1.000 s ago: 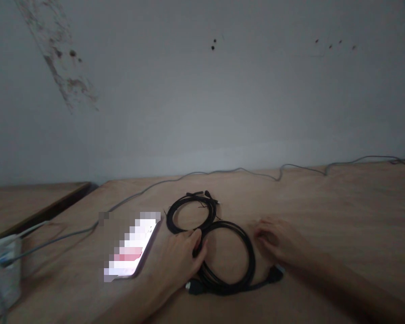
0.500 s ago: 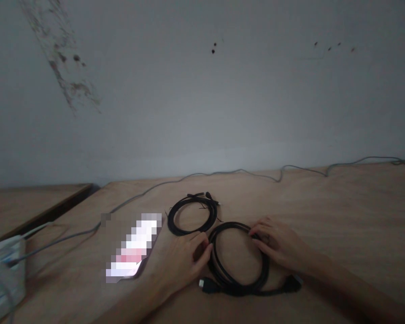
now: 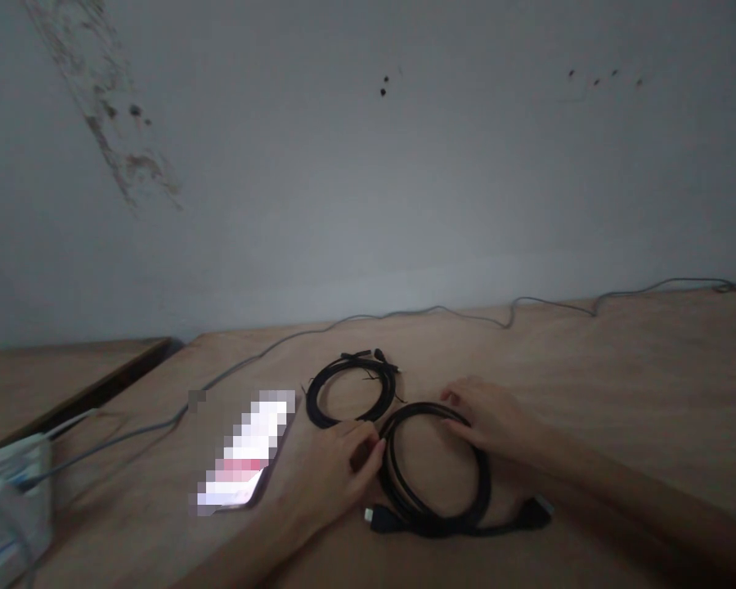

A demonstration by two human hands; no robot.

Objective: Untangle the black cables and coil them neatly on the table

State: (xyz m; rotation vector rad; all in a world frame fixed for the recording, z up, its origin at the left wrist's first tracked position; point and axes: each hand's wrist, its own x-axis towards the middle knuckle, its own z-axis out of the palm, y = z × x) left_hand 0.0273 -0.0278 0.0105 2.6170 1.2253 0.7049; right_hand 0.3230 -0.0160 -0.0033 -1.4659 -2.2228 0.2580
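A coiled black cable (image 3: 484, 491) with thick plugs lies on the wooden table. One plug (image 3: 380, 519) with a light metal tip points left, and a wider plug (image 3: 535, 513) sticks out on the right. My left hand (image 3: 347, 466) pinches the coil's left side between thumb and fingers. At its upper right rim, my right hand (image 3: 487, 417) has the cable between thumb and curled fingers, a small gap showing between them. Just behind, touching or nearly touching my left fingertips, is a second, smaller black coiled cable (image 3: 315, 401) with thin ties.
A phone (image 3: 249, 450) with a lit, pixelated screen lies left of my left hand. A white box (image 3: 18, 523) with cords stands at the far left. Along the wall (image 3: 466, 180) a thin grey cord (image 3: 300, 334) crosses the wooden table (image 3: 650, 384).
My right hand has slid up and slightly left along the coil's rim, its fingers loosening a little. My left hand keeps its place on the coil. The view has shifted slightly.
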